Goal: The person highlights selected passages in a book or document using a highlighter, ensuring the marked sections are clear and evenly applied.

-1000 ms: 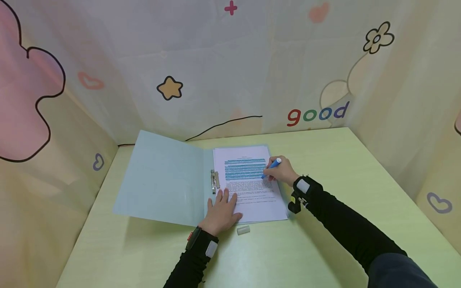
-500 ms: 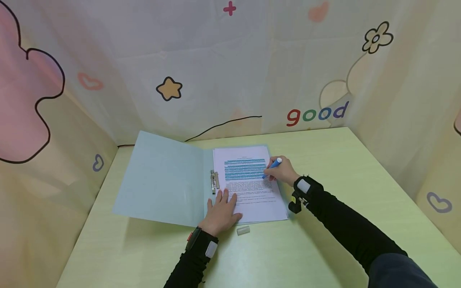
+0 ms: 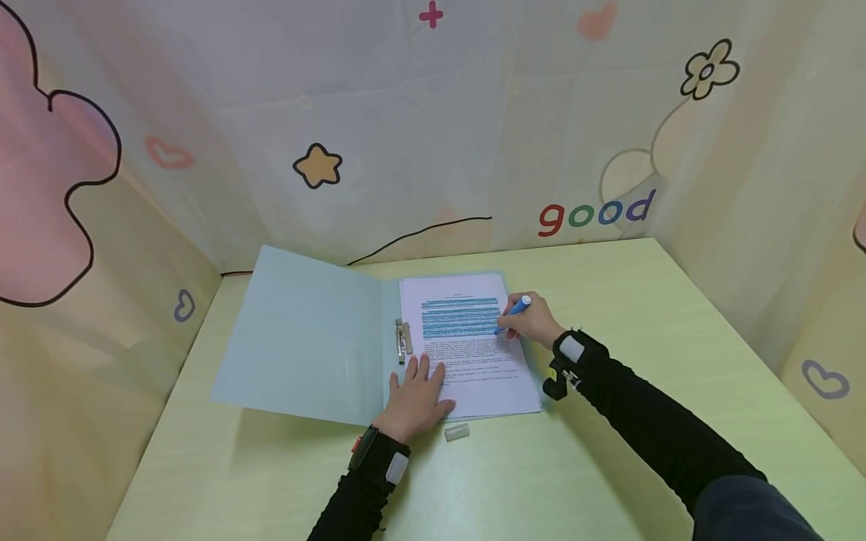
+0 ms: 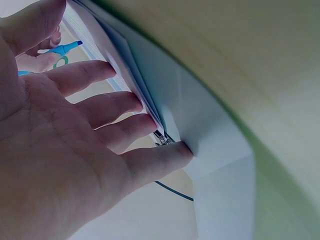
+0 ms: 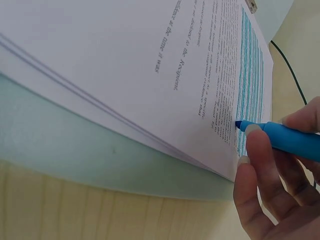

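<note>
R hand (image 3: 536,323) grips marker (image 5: 294,140); txt (image 5: 223,82) legible in R-wrist cam only.

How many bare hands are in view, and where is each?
2. The left hand lies, fingers spread, on the lower left of the white printed paper and the pale blue folder; the right hand grips a blue cylindrical marker near the paper's right edge.
</note>
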`<state>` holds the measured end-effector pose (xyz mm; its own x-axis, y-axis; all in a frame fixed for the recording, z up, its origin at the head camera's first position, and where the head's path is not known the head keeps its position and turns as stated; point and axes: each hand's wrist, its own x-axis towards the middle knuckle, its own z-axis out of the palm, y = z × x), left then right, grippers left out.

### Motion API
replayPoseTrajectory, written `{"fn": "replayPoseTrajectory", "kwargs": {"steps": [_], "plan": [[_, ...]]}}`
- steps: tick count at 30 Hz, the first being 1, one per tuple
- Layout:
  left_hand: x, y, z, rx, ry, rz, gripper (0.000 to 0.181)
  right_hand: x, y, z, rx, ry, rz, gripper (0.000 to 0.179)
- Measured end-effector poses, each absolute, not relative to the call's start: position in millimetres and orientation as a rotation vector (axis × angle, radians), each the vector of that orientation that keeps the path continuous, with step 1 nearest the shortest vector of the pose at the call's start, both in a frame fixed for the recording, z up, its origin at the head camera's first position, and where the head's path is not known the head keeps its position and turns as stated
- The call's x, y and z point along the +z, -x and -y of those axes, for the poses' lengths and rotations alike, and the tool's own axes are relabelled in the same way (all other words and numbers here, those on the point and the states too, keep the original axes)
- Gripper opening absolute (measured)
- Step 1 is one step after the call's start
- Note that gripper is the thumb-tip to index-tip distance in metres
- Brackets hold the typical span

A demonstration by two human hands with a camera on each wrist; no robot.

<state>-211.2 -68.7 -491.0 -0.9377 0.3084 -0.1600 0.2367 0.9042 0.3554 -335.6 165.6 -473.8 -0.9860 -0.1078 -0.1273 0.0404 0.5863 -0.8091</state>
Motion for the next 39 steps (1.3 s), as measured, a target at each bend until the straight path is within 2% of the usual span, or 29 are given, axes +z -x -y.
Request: {"fn": "replayPoseTrajectory", "kwargs": {"steps": [39], "plan": [[-493.0, 210.4, 68.1, 0.523, -0.414, -2.859, 0.064, -473.8, 338.2, -178.0, -1.315, 0.034, -2.673, 0.019]]}}
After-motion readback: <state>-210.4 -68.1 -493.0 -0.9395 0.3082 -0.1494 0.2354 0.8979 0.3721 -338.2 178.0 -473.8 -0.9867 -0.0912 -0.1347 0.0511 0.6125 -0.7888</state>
